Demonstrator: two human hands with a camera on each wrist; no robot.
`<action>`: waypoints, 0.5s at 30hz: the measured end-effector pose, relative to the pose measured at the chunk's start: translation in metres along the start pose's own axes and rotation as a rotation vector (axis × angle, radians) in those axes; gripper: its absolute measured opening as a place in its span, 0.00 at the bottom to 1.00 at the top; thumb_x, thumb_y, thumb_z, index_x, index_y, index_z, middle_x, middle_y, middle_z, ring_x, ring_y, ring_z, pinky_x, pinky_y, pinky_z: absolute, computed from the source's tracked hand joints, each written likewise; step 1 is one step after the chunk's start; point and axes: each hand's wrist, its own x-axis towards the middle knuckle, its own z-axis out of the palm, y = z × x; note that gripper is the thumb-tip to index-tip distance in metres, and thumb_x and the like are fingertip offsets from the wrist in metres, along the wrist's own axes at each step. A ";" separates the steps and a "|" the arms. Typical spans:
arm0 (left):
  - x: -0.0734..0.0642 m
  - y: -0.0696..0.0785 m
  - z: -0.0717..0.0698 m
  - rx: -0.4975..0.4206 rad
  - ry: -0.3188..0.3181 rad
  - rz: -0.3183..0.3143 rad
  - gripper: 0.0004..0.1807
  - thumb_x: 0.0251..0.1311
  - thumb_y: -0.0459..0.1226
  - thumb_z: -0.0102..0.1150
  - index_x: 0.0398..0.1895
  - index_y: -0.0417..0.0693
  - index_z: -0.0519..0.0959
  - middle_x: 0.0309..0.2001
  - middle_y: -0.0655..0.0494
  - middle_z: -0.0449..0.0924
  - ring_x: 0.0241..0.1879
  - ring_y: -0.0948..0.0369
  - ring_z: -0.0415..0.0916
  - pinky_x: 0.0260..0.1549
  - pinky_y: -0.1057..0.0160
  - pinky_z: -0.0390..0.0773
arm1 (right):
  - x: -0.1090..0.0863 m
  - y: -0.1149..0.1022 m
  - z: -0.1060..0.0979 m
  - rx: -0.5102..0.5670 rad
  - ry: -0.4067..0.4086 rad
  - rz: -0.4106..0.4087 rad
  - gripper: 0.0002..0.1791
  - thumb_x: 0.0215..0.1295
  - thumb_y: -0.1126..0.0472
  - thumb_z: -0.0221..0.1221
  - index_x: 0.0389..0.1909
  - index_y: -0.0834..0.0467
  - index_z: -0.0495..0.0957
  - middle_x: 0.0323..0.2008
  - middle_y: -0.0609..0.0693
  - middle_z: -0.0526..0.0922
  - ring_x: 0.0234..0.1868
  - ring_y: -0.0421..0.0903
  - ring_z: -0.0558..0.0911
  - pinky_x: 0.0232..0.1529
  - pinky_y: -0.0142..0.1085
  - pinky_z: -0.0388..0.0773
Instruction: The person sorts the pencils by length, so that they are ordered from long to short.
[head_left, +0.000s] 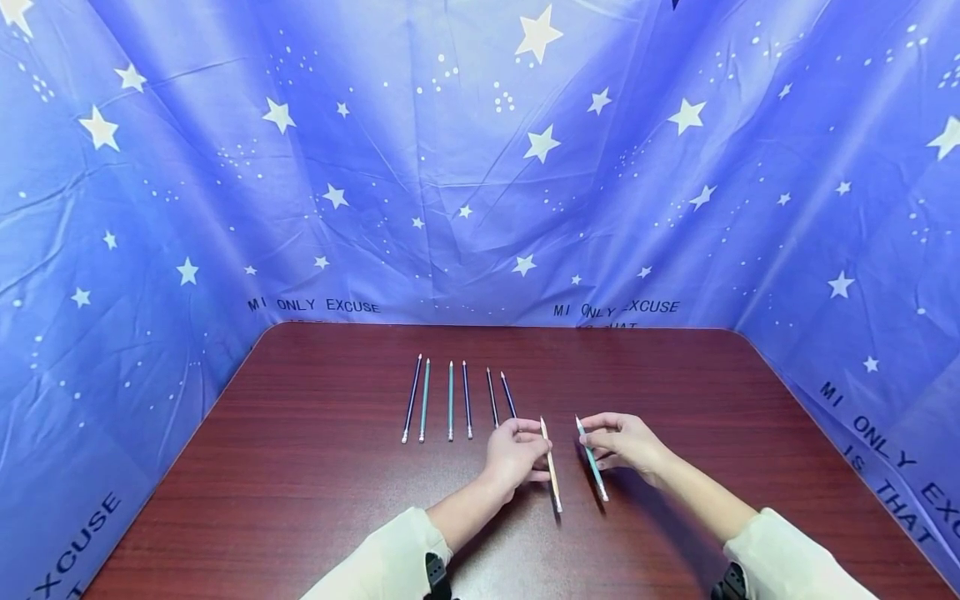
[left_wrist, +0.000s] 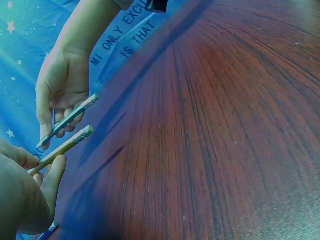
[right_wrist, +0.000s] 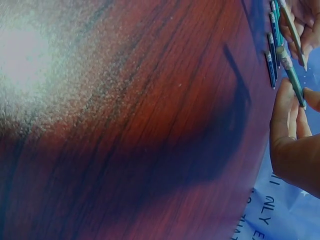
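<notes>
My left hand (head_left: 513, 457) pinches a yellow pencil (head_left: 553, 477) between thumb and fingers, its eraser end toward me and its point facing away. To the right, a teal pencil (head_left: 595, 468) is pinched in my right hand (head_left: 632, 446), angled the same way. Both pencils are held above the table, casting shadows in the left wrist view, with a small gap between them. Left of the hands lies a row of pencils, among them a dark blue pencil (head_left: 412, 398) and a teal pencil (head_left: 451, 400). My left hand partly covers the rightmost dark blue pencil (head_left: 507, 393).
The dark red wood-grain table (head_left: 300, 483) spreads around the hands. A blue curtain with white stars (head_left: 420, 167) hangs along its back and sides. The row of pencils lies roughly parallel, erasers toward me.
</notes>
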 end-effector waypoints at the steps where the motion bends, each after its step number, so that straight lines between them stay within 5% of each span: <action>1: 0.000 0.000 0.000 0.001 0.001 0.002 0.16 0.50 0.26 0.59 0.45 0.37 0.73 0.34 0.50 0.80 0.22 0.63 0.75 0.24 0.61 0.85 | 0.000 0.000 0.000 0.001 0.001 -0.001 0.29 0.58 0.63 0.59 0.57 0.76 0.64 0.28 0.44 0.82 0.27 0.39 0.80 0.30 0.32 0.83; 15: 0.017 0.006 -0.001 0.011 0.024 0.040 0.17 0.50 0.25 0.58 0.45 0.36 0.72 0.33 0.48 0.81 0.20 0.64 0.74 0.23 0.60 0.85 | -0.002 -0.001 -0.002 0.001 0.005 -0.001 0.29 0.59 0.63 0.59 0.57 0.75 0.65 0.28 0.44 0.81 0.27 0.39 0.79 0.30 0.32 0.83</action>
